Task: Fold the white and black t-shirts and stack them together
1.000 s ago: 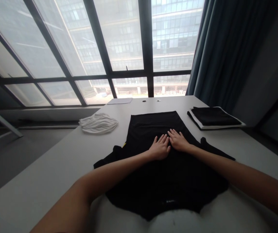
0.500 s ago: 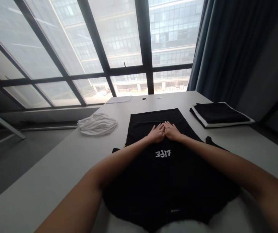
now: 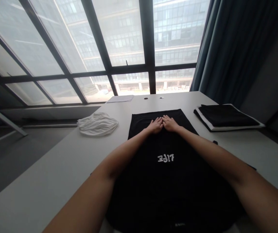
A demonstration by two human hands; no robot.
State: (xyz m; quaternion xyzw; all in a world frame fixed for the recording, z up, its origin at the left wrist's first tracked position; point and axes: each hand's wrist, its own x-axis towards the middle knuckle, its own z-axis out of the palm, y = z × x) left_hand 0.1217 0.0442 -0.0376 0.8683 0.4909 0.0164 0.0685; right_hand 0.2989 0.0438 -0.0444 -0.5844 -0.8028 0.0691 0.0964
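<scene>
A black T-shirt [image 3: 168,184] lies spread on the white table, its collar end nearest me and its hem at the far side. White lettering on it appears upside down from here. My left hand [image 3: 156,125] rests flat on the shirt near the hem, fingers stretched out. Right beside it, my right hand [image 3: 170,123] also presses flat on the cloth, the fingertips of both hands close together. Neither hand grips anything. My forearms hide part of the shirt's sides and sleeves.
A crumpled white cloth [image 3: 97,124] sits on the table [image 3: 80,161] to the left. To the right is a stack of folded black and white clothes [image 3: 228,116]. Papers [image 3: 120,98] lie at the far edge, before the windows. A dark blue curtain [image 3: 216,55] hangs at right.
Both hands have slid farther away from me over the shirt, toward its hem. The view has shifted slightly, and the shirt's collar end now sits lower in the picture.
</scene>
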